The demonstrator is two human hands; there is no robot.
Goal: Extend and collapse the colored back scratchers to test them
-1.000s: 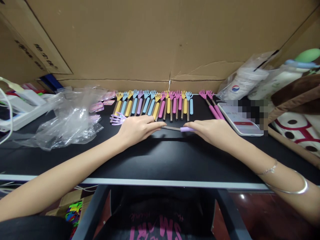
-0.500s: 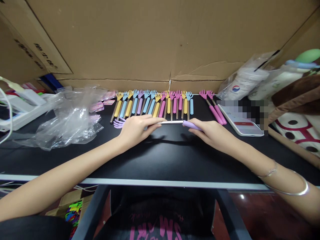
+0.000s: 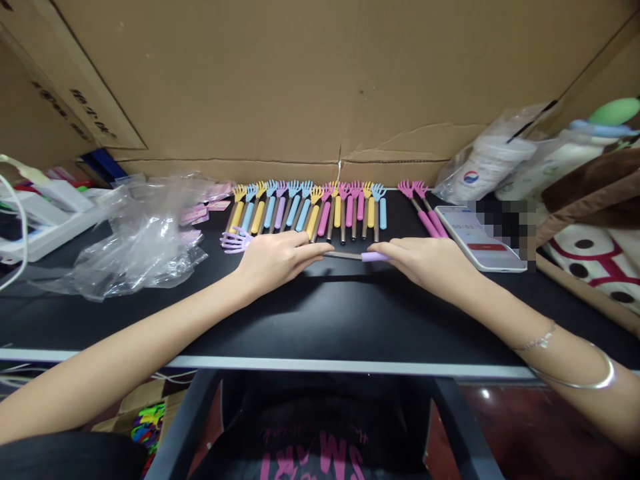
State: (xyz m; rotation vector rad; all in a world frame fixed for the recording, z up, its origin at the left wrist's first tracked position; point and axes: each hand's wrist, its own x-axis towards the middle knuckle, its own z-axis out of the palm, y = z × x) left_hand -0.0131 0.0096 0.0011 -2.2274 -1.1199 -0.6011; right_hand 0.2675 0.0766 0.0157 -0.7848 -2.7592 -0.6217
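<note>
While claw-headed scratchers (image 3: 303, 215) are lined up at twelve o'clock, a lilac scratcher (image 3: 343, 255) is held crosswise

Crinkled clear bags (image 3: 135, 250) are heaped at nine, a flat phone (image 3: 475, 235) laid at three. Its metal shaft (image 3: 347, 256) is gripped by the left hand (image 3: 280, 259), its smooth handle (image 3: 374, 257) by the right hand (image 3: 433, 263).

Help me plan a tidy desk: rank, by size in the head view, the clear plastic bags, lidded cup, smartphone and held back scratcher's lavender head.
1. Clear plastic bags
2. Lidded cup and smartphone: too alike to rank, the latter partly pixelated
3. Held back scratcher's lavender head
</note>
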